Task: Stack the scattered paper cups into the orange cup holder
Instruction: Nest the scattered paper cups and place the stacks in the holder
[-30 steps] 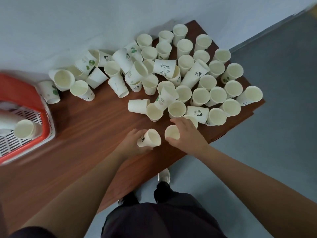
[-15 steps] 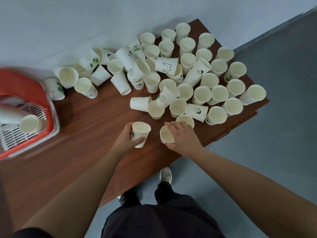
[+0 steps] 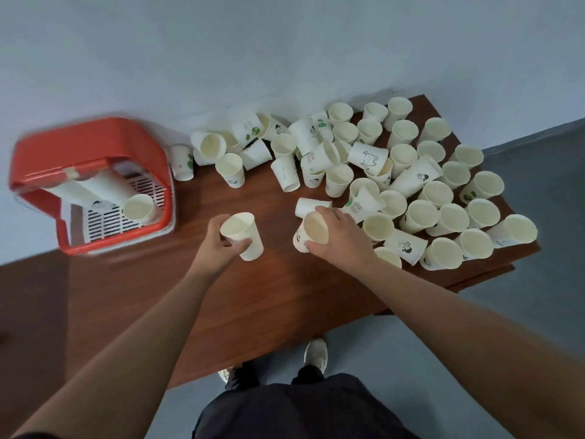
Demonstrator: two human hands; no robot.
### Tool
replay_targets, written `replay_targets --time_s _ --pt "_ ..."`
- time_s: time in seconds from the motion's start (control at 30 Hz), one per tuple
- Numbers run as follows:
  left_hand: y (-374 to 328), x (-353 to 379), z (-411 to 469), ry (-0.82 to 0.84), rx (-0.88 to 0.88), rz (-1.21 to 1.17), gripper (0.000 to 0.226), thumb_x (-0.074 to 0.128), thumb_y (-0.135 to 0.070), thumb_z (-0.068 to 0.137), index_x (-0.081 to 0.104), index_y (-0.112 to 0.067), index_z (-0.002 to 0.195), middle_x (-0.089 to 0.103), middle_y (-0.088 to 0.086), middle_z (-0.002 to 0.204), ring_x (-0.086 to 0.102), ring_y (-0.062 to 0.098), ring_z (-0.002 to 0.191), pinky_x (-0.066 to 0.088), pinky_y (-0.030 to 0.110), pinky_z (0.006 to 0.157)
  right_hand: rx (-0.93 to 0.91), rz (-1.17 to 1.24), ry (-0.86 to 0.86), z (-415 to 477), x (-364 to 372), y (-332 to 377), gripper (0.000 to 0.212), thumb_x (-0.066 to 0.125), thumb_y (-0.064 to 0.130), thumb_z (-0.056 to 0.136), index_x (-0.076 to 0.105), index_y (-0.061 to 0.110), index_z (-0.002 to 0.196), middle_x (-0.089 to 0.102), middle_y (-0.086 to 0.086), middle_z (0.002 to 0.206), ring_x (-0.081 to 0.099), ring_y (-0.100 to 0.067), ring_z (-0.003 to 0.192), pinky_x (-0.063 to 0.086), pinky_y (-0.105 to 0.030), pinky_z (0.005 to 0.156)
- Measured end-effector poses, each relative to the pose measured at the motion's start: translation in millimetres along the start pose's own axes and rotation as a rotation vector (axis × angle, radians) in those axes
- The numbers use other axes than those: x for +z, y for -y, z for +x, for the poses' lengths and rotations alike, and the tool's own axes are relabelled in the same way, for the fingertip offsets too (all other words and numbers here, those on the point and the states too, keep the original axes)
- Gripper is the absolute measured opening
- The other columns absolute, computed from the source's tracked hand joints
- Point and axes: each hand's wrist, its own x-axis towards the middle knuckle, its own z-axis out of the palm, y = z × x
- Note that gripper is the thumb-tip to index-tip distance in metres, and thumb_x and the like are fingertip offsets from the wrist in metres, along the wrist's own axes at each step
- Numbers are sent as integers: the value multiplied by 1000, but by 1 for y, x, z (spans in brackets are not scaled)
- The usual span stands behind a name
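Note:
My left hand (image 3: 218, 245) grips a white paper cup (image 3: 243, 234) above the middle of the brown table (image 3: 253, 299), mouth tilted toward me. My right hand (image 3: 340, 237) holds a second paper cup (image 3: 311, 231) tipped to the left, just off the table beside the pile. Several scattered paper cups (image 3: 421, 188) cover the right and back of the table, some upright, some on their sides. The orange cup holder (image 3: 91, 163) stands at the left edge with a stack of cups (image 3: 104, 193) lying inside it.
The pale wall (image 3: 285, 42) runs right behind the table. The table's right edge drops to grey floor (image 3: 538, 312). My feet (image 3: 315, 353) and dark trousers show below the near edge. Bare wood lies between my hands and the holder.
Both hands have lifted their cups off the table and moved left, away from the pile. The view has shifted so the holder shows in full.

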Motion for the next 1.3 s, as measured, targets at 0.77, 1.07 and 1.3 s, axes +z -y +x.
replay_targets --time_s 0.77,1.07,1.3 --pt "55 -242 74 -305 30 203 83 80 -25 79 35 -21 148 39 6 145 43 22 129 35 30 98 -101 217 -22 143 92 267 69 74 30 79 41 18 138 44 -7 123 50 -25 111 45 -37 95" --pt "94 -226 113 -12 20 380 91 84 -25 75 34 -22 152 37 12 148 43 32 133 38 43 109 -4 244 -27 166 117 272 71 69 22 79 36 18 142 39 -4 124 46 -24 115 42 -37 99" --pt "112 -239 122 99 21 199 100 83 -23 79 20 -25 158 45 -7 147 45 11 132 41 30 104 -66 307 42 182 138 288 69 75 26 72 47 21 135 48 -1 130 48 -12 117 46 -36 100"
